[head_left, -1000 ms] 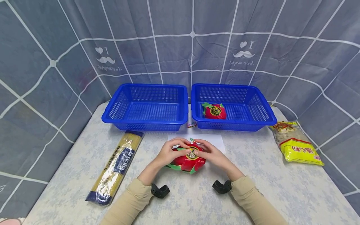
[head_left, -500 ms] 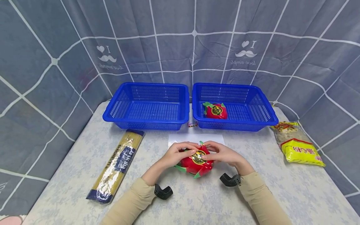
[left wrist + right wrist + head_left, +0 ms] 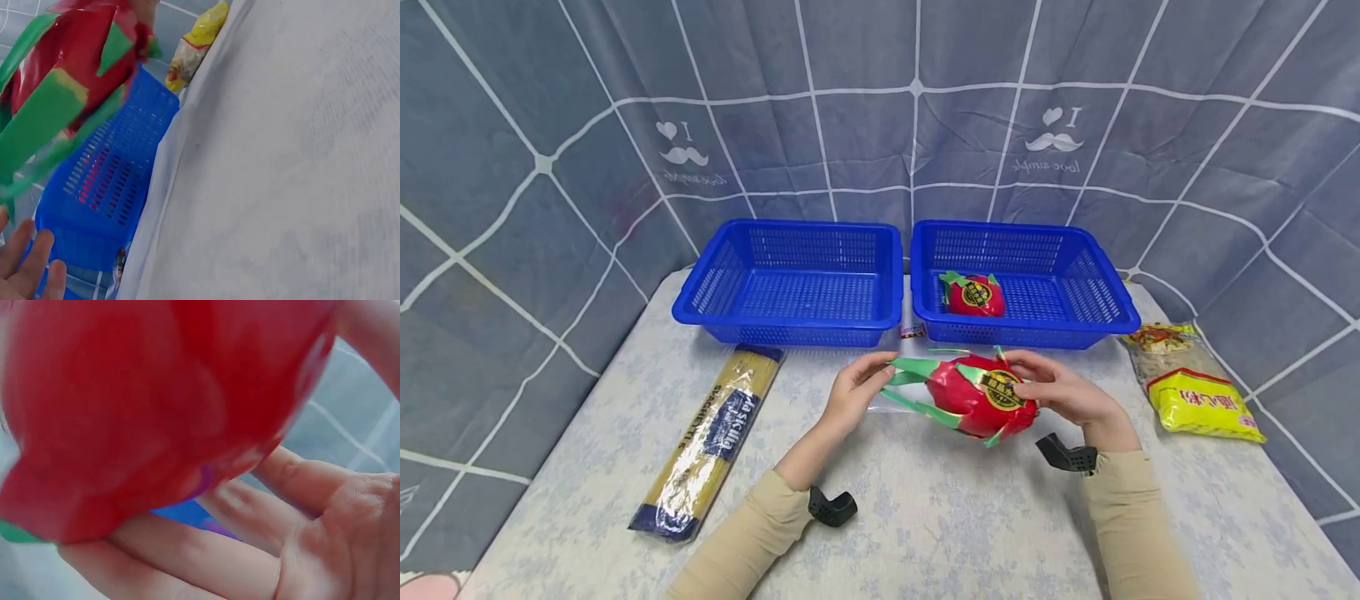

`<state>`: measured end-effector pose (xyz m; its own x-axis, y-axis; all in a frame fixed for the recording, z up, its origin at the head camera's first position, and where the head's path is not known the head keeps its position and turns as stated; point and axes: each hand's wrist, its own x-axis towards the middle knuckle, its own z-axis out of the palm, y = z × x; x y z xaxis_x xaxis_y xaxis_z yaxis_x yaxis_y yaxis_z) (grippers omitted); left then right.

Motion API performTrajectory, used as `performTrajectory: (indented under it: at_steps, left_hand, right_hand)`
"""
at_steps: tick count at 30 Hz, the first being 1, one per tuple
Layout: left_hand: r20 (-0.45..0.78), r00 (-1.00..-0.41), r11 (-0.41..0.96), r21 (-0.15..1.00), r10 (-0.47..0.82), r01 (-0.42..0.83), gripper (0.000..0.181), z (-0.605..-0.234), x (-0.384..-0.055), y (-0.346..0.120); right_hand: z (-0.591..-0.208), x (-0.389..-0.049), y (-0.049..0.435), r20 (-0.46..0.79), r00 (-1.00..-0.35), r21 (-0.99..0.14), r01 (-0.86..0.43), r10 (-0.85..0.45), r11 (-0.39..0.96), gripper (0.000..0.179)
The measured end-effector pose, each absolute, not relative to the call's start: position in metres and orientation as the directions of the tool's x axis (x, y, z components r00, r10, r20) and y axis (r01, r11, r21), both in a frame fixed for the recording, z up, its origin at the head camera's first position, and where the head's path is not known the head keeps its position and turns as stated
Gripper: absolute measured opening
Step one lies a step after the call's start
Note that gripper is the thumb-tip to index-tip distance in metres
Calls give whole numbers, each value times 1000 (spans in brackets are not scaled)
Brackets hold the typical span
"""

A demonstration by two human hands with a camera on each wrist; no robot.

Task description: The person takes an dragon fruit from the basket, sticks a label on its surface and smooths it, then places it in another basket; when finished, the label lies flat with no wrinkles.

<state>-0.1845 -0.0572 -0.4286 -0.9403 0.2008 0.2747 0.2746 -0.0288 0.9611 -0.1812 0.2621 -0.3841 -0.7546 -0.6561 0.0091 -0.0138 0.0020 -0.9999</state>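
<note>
Both hands are on a glossy red dragon fruit (image 3: pixel 973 396) with green leaf tips and a black and gold round label, raised close over the table. My right hand (image 3: pixel 1067 392) holds its rounded right end, thumb on the label side and fingers behind. In the right wrist view the red skin (image 3: pixel 156 412) rests against the fingers (image 3: pixel 194 550). On the other side, my left hand (image 3: pixel 853 392) pinches the long green leaf tips (image 3: pixel 913 368) between thumb and forefinger. The left wrist view catches those green leaves (image 3: pixel 44 119) close to the left fingers (image 3: pixel 34 256).
Two blue baskets stand at the back. The left basket (image 3: pixel 805 321) is bare inside; the right basket (image 3: pixel 1075 327) holds another dragon fruit (image 3: pixel 976 297). A spaghetti pack (image 3: pixel 711 446) lies left, a yellow food bag (image 3: pixel 1198 392) right. A small packet (image 3: pixel 912 331) sits between the baskets.
The dragon fruit has moved right and up, its leaves now stretching to the left. My right hand has shifted right with it; my left hand has slid from its body to the leaf tips.
</note>
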Motion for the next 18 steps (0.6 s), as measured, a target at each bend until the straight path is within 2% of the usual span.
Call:
performTrajectory:
  at_steps: [5,7,9,11,14,18]
  left_hand:
    - [270,-934,-125,961,235,246,34,-424,-188,-50]
    - [267,-925,-141,962,272,236,31,-418,-187,-45]
    - [265,-916,-138,963,302,233,29,-410,-187,-38]
    - [255,-918,-121,966,305,228,29,-401,-188,-30]
    - [218,-940,-103,975,260,198,30,-391,-194,-16]
    - [147,-974,-110,985,170,130,33,-387,-205,0]
  right_hand:
    - [-367,-183,292,213,-730,-961,-36,-649,-274,39]
    - [-358,-187,301,267,-749,-927,-28,-606,-374,39]
    - [-347,-192,309,288,-796,-907,-48,-532,-419,37]
    - [-335,-199,313,273,-864,-906,-84,-423,-415,34]
    - [-319,-213,315,173,-956,-936,-85,-236,-341,30]
    - [-312,-238,312,-2,-1000,-978,3,-2,-210,39]
